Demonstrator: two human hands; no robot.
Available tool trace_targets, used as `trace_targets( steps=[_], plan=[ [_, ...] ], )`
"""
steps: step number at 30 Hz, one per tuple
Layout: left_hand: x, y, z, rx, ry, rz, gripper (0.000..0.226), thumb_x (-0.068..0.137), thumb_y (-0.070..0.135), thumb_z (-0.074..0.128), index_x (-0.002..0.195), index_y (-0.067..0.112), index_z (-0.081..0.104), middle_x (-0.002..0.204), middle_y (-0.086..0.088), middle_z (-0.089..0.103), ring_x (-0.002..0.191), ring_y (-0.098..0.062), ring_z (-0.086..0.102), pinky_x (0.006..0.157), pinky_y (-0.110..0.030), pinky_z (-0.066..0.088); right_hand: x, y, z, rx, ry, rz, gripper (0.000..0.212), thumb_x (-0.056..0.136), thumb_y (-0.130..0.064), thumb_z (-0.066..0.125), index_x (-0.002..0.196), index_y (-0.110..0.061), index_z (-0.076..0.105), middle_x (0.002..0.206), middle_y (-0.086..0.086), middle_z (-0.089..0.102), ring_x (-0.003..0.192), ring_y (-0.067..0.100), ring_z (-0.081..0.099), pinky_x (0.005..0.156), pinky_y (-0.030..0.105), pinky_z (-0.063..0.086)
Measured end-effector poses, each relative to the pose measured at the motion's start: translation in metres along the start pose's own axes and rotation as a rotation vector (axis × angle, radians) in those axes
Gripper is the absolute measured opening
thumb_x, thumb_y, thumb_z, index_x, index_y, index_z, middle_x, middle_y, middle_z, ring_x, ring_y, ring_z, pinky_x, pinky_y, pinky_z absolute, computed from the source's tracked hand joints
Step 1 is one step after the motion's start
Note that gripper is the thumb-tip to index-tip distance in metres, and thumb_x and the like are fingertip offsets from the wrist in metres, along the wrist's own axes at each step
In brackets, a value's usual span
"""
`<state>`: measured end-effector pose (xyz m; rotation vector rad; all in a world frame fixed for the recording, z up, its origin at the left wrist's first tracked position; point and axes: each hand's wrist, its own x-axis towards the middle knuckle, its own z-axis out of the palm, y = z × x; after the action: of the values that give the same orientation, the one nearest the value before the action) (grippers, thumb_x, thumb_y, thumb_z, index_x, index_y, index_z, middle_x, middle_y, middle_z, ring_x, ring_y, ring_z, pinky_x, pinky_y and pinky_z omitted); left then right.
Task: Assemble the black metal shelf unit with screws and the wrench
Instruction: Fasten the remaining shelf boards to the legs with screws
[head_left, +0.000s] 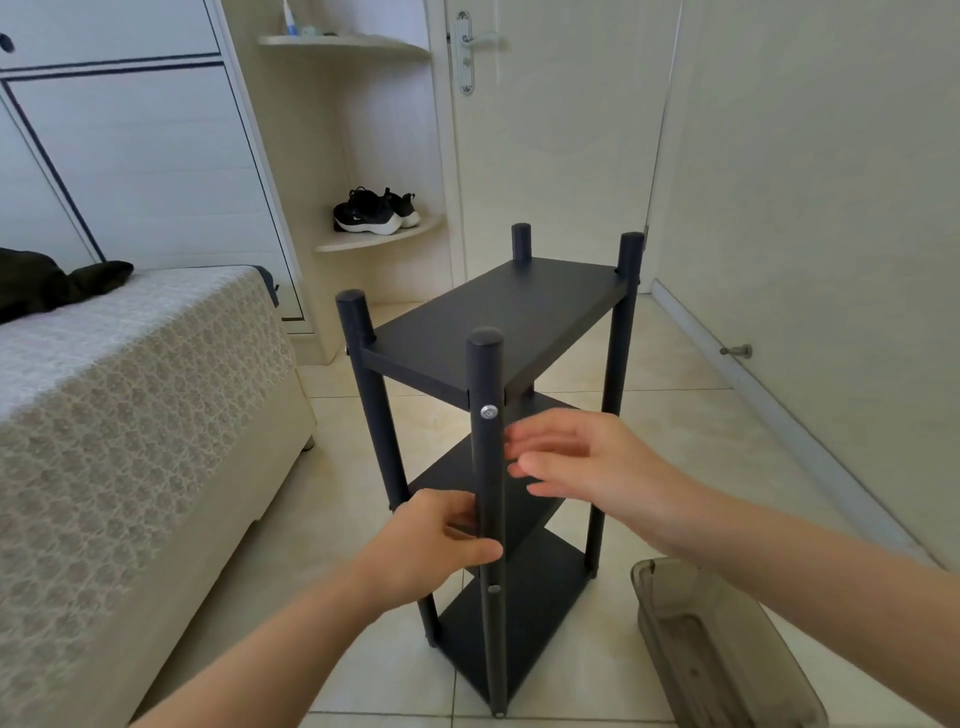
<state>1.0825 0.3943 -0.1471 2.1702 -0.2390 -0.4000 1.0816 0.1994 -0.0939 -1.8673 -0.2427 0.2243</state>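
Observation:
The black metal shelf unit (498, 312) stands upright on the tiled floor, with three shelves between four round posts. A silver screw head (488, 412) shows on the nearest post just under the top shelf, and another screw (493, 588) sits lower on the same post. My left hand (436, 545) grips that nearest post at the middle shelf, thumb across its front. My right hand (576, 462) hovers just right of the post, blurred, fingers straight and holding nothing. No wrench is in view.
A bed (130, 415) with a lace cover stands at the left, close to the unit. A grey plastic tray (722, 649) lies on the floor at the lower right. A corner shelf holds black shoes (374, 210) beside a closed door (556, 145).

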Motion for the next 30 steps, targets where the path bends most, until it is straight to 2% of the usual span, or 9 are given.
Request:
trace_targets(
  steps=[6, 11, 13, 16, 20, 24, 27, 30],
  plan=[
    [0.002, -0.003, 0.012, -0.001, 0.081, -0.012, 0.012, 0.093, 0.018, 0.069, 0.104, 0.024, 0.068, 0.095, 0.009, 0.074, 0.081, 0.003, 0.071, 0.065, -0.004, 0.048, -0.001, 0.003, 0.016, -0.133, 0.01, -0.076, 0.025, 0.09, -0.019, 0.068, 0.114, -0.025, 0.066, 0.108, -0.011, 0.071, 0.104, 0.002, 0.065, 0.1, 0.034, 0.05],
    [0.008, -0.001, 0.013, 0.06, 0.08, -0.012, 0.009, 0.091, 0.023, 0.071, 0.1, 0.025, 0.069, 0.094, 0.01, 0.074, 0.083, 0.0, 0.071, 0.075, -0.009, 0.052, 0.003, 0.004, 0.021, -0.24, 0.063, -0.106, 0.023, 0.093, -0.024, 0.064, 0.116, -0.025, 0.062, 0.109, -0.012, 0.067, 0.106, 0.004, 0.062, 0.099, 0.03, 0.05],
    [0.008, 0.001, 0.012, 0.079, 0.067, -0.012, 0.008, 0.093, 0.023, 0.069, 0.097, 0.029, 0.067, 0.094, 0.011, 0.073, 0.084, 0.001, 0.07, 0.07, -0.006, 0.05, 0.002, 0.004, 0.022, -0.266, 0.067, -0.118, 0.022, 0.094, -0.024, 0.063, 0.117, -0.024, 0.06, 0.11, -0.011, 0.066, 0.105, 0.006, 0.063, 0.097, 0.028, 0.051],
    [0.01, 0.004, 0.014, 0.072, 0.066, -0.001, 0.008, 0.094, 0.023, 0.067, 0.099, 0.028, 0.066, 0.095, 0.011, 0.073, 0.083, 0.004, 0.069, 0.066, -0.003, 0.047, 0.002, 0.003, 0.018, -0.274, 0.067, -0.133, 0.022, 0.095, -0.024, 0.062, 0.117, -0.022, 0.06, 0.112, -0.009, 0.066, 0.107, 0.008, 0.062, 0.098, 0.028, 0.05],
    [0.012, 0.011, 0.013, 0.03, 0.113, 0.051, 0.008, 0.094, 0.023, 0.068, 0.1, 0.026, 0.068, 0.096, 0.006, 0.074, 0.084, 0.003, 0.069, 0.068, -0.004, 0.047, 0.005, 0.001, 0.008, -0.209, 0.094, -0.152, 0.021, 0.096, -0.023, 0.06, 0.117, -0.022, 0.06, 0.113, -0.009, 0.065, 0.107, 0.009, 0.063, 0.097, 0.034, 0.054],
    [0.014, 0.019, 0.013, -0.018, 0.174, 0.113, 0.009, 0.093, 0.025, 0.069, 0.101, 0.028, 0.068, 0.093, 0.005, 0.074, 0.087, -0.003, 0.071, 0.076, -0.015, 0.055, 0.006, -0.006, 0.0, -0.107, 0.125, -0.193, 0.026, 0.099, -0.019, 0.055, 0.124, -0.018, 0.056, 0.119, -0.005, 0.062, 0.106, 0.013, 0.064, 0.086, 0.03, 0.059],
    [0.015, 0.029, 0.016, -0.09, 0.228, 0.123, 0.008, 0.092, 0.025, 0.07, 0.098, 0.028, 0.067, 0.088, 0.007, 0.075, 0.085, -0.007, 0.072, 0.079, -0.026, 0.06, 0.007, -0.009, -0.008, -0.098, 0.173, -0.226, 0.028, 0.1, -0.02, 0.052, 0.128, -0.019, 0.052, 0.122, -0.005, 0.059, 0.108, 0.014, 0.063, 0.087, 0.031, 0.058],
    [0.017, 0.038, 0.018, -0.163, 0.256, 0.116, 0.009, 0.091, 0.022, 0.071, 0.098, 0.028, 0.067, 0.086, 0.009, 0.076, 0.084, -0.008, 0.073, 0.078, -0.029, 0.062, 0.009, -0.011, -0.014, -0.094, 0.202, -0.242, 0.029, 0.101, -0.022, 0.05, 0.13, -0.022, 0.05, 0.122, -0.006, 0.058, 0.108, 0.014, 0.063, 0.087, 0.03, 0.058]
  ],
)
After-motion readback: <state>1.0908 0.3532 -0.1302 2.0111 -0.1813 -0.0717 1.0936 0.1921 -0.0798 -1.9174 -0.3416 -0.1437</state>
